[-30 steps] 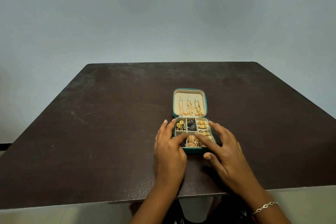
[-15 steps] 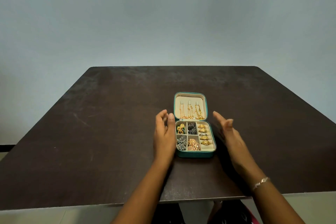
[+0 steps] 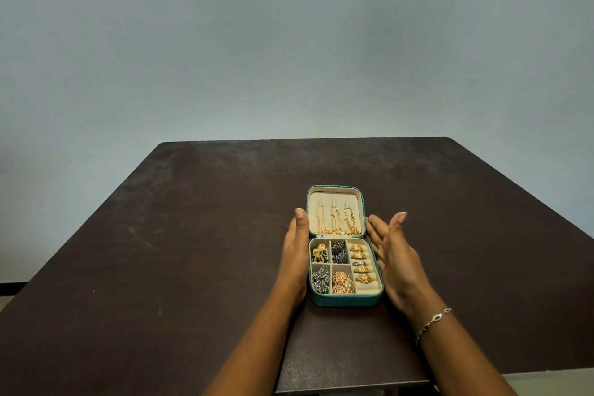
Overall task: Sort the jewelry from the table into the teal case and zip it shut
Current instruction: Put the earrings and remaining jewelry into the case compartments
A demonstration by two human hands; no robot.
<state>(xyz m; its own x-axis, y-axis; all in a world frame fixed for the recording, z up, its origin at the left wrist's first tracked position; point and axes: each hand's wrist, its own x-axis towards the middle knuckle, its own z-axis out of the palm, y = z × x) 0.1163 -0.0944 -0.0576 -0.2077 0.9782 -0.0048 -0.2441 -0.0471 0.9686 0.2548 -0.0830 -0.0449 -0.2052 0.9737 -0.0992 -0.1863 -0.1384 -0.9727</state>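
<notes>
The teal case [image 3: 345,300] lies open on the dark table [image 3: 193,251]. Its upright lid [image 3: 335,192] has three gold chains [image 3: 336,222] hanging inside. The base compartments hold gold and dark earrings [image 3: 337,252], and gold rings [image 3: 360,262] fill the right-hand slot. My left hand [image 3: 294,254] lies along the case's left side with fingers straight, its fingertips level with the lid. My right hand [image 3: 393,254] hovers just right of the case, palm turned inward, fingers straight, holding nothing. No loose jewelry shows on the table.
The dark table stretches wide on both sides of the case, with its near edge [image 3: 353,387] just below my forearms. A plain grey wall [image 3: 289,42] stands behind. A silver bracelet [image 3: 432,323] is on my right wrist.
Both hands lifted off the case's compartments, spread to its two sides, then slid forward towards the lid. The camera view tilted upward, so the table sits lower.
</notes>
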